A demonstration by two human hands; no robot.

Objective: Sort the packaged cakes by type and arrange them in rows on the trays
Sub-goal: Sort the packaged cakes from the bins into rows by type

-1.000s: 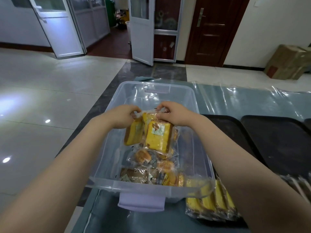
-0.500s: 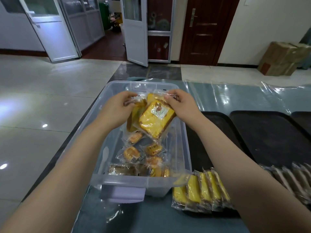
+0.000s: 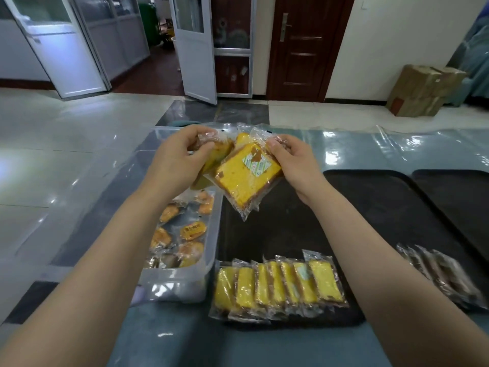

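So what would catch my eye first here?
Two hands, left hand and right hand, hold up wrapped yellow cake slices above a black tray. Near the tray's front edge lies a neat row of yellow cake slices; left of it stands a clear plastic bin with assorted cakes.

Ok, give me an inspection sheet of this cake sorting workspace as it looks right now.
Surface: table under a blue-grey cover with clear plastic film.
Job's things: clear bin of mixed packaged cakes; near black tray with a row of yellow cake slices along its front edge; second tray, a row of darker packs at its near corner.
Clutter: nothing seen.
Grips: left hand holds wrapped cakes; right hand pinches the wrapper of a yellow cake slice, above the bin's right edge and the near tray.
Cables: nothing seen.
Surroundings: tiled floor, open white doors, brown door, cardboard box.
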